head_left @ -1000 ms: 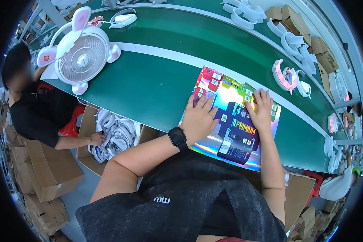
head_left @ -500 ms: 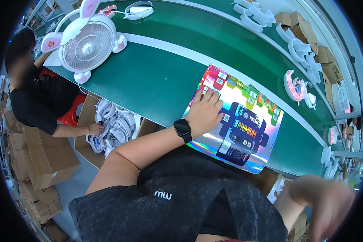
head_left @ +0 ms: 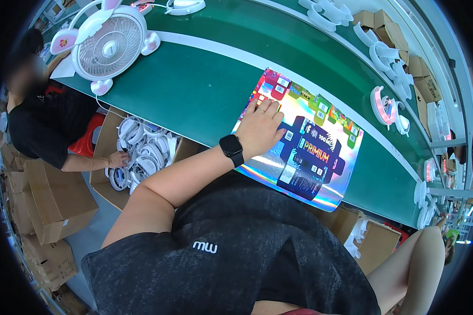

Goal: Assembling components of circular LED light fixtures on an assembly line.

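Observation:
A flat, shiny holographic sheet [head_left: 320,198] lies on the green workbench, printed with a large dark box layout and smaller red, green and orange ones along its far edge. My left hand [head_left: 260,127] rests palm down on the sheet's left part, fingers extended and a little apart, gripping nothing. A black watch [head_left: 231,149] is on that wrist. At the lower right my right arm [head_left: 425,262] is bent sharply, and its hand is outside the picture.
A white animal-eared fan [head_left: 110,48] stands at the far left. Beside it, a co-worker's hand [head_left: 119,159] reaches into a carton of white headband-like parts [head_left: 150,157]. White curved parts [head_left: 386,58] line the far-right shelf. Another open carton [head_left: 376,239] sits below the bench.
My right hand, blurred at the lower right before, has left the picture; that arm is now bent. The view has shifted slightly. My left hand stays on the sheet.

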`<move>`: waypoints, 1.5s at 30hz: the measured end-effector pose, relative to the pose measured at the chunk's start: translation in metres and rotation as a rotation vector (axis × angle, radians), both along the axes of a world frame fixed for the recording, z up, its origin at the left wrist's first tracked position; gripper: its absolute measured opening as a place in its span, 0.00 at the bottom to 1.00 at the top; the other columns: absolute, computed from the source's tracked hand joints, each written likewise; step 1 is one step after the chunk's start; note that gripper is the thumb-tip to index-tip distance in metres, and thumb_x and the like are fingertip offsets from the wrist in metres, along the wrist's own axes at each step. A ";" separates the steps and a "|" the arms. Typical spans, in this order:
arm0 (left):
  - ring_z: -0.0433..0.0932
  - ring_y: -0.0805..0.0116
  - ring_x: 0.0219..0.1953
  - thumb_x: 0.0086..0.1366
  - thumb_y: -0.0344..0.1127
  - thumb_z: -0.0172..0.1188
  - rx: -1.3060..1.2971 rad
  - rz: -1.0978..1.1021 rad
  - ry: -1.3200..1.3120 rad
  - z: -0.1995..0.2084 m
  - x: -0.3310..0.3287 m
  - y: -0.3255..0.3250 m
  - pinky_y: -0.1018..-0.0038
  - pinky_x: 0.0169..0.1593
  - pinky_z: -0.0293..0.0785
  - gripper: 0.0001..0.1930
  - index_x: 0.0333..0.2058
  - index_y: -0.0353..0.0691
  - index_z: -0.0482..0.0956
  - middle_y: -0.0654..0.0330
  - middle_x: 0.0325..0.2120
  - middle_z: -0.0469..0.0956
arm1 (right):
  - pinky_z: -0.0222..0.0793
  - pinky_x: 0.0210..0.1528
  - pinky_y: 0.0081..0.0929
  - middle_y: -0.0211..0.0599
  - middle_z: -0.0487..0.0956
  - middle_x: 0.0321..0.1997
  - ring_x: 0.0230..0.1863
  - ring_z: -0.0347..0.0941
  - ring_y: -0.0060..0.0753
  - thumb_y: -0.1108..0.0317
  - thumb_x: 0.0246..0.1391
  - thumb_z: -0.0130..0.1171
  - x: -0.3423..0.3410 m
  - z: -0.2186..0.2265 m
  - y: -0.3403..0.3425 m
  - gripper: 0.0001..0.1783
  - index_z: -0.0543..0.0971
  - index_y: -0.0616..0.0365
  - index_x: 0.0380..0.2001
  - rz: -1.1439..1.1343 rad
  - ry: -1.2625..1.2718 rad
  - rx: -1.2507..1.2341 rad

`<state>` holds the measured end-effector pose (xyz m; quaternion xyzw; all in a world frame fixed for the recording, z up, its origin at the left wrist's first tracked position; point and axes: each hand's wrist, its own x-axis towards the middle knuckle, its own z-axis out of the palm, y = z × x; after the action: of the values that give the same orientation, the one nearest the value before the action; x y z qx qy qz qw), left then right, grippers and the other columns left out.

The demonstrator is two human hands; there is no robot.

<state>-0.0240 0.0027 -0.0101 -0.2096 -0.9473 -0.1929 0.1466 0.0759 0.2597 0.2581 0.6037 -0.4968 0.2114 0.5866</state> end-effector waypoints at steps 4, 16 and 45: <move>0.66 0.54 0.60 0.63 0.45 0.58 0.002 0.002 -0.011 0.000 0.000 0.001 0.54 0.66 0.56 0.18 0.46 0.40 0.75 0.51 0.54 0.72 | 0.54 0.68 0.40 0.43 0.62 0.69 0.67 0.59 0.47 0.58 0.61 0.56 0.000 -0.016 -0.001 0.35 0.56 0.51 0.68 -0.036 -0.018 0.003; 0.66 0.54 0.60 0.62 0.45 0.58 0.015 -0.015 -0.013 0.002 -0.001 0.000 0.54 0.66 0.55 0.19 0.46 0.40 0.75 0.51 0.54 0.72 | 0.56 0.65 0.39 0.43 0.63 0.67 0.65 0.61 0.46 0.59 0.61 0.57 0.004 -0.052 0.004 0.33 0.58 0.52 0.65 -0.177 -0.082 0.026; 0.65 0.55 0.62 0.63 0.46 0.59 -0.009 -0.008 -0.027 0.000 -0.001 -0.001 0.55 0.66 0.56 0.19 0.47 0.40 0.75 0.52 0.55 0.71 | 0.61 0.59 0.37 0.44 0.68 0.61 0.60 0.65 0.44 0.60 0.59 0.58 -0.010 -0.114 -0.002 0.27 0.64 0.54 0.59 -0.449 -0.239 0.035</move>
<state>-0.0254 0.0017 -0.0097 -0.2115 -0.9491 -0.1922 0.1322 0.0661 0.2578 0.1436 0.4592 -0.6876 0.1372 0.5455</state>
